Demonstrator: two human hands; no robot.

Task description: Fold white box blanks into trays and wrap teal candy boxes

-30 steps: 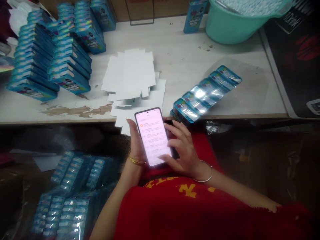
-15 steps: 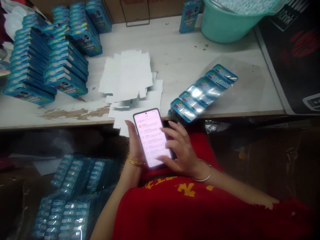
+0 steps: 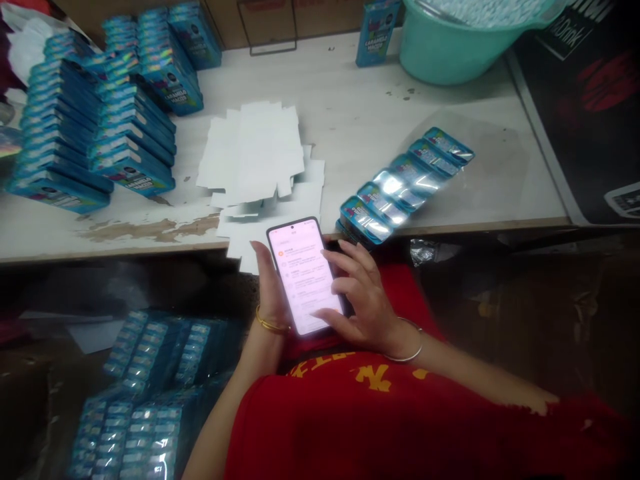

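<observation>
Cradling one phone [image 3: 305, 273], two hands [image 3: 363, 300]

Glossy glass phone [image 3: 306, 275]; shiny foil packets [image 3: 405, 183]; matt paper sheets [image 3: 260, 157]; worn tabletop [image 3: 360, 107].

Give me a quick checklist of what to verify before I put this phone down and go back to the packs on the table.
1. Phone held securely: ok, left hand cradles it, right hand steadies its edge.
2. Screen lit: ok.
3. Row of wrapped packs fully on the table: not ok, its near end sits at the edge.
4. White flat cards stacked neatly: not ok, fanned out and overhanging.
5. Blue boxes stacked stably: ok.
6. Teal tub contents: cannot tell.
</observation>
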